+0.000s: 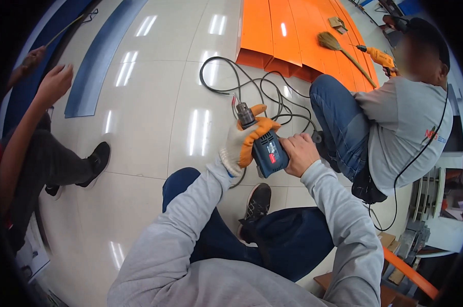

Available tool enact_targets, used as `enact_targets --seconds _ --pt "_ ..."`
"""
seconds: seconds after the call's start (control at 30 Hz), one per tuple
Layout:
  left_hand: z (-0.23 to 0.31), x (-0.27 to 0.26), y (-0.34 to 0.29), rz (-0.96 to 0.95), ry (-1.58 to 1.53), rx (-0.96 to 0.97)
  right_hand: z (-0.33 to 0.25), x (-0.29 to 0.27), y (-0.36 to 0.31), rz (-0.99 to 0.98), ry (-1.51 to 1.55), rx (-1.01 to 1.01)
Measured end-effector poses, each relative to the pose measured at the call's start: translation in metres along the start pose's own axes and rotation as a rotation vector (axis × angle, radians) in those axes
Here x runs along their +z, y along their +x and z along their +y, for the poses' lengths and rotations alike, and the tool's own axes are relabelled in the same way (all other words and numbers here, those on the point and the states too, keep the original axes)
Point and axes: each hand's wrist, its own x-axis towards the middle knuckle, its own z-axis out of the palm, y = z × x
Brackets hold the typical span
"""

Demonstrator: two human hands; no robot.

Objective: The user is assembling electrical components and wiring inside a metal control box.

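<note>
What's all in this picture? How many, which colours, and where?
Power drill with metal chuck: one, dark blue, both hands
Tangled cable: count unclear, black, tiled floor
Long metal panels: several, orange, top centre
Straw broom: one, tan, on the panels
Small cardboard piece: one, brown, on the panels
Crouching co-worker: one, grey shirt, right
Second co-worker: one, dark trousers, left
Pistol-shaped drill: one, yellow, crouching co-worker's hand
Long flat strip: one, blue-grey, upper-left floor
Clutter: uncountable, mixed colours, right edge
Wearer's shoe: one, black, below blue drill
Left hand: one, orange-and-white glove, gripping blue drill
Right hand: one, bare, gripping blue drill
</note>
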Motion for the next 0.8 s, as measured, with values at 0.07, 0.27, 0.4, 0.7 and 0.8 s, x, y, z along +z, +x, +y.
enact_targets --seconds 0.07,0.27,0.4,0.7,0.8 --pt "-0.008 -0.009 -0.001 0.004 -0.033 -0.016 -0.003 0.014 -0.008 -0.032 0.015 0.002" --pt "-0.005 -0.015 -0.007 0.014 -0.06 -0.031 -0.01 0.024 -0.01 -0.072 0.035 0.003" --pt "-0.002 -0.026 -0.014 -0.009 -0.031 -0.023 -0.019 0.032 -0.008 -0.045 0.034 0.002" --pt "0.003 -0.049 -0.024 -0.091 -0.04 -0.005 -0.039 0.042 -0.003 -0.013 0.039 -0.016" --pt "-0.003 -0.054 -0.025 -0.157 -0.101 0.029 -0.041 0.041 -0.004 0.005 0.031 -0.014"
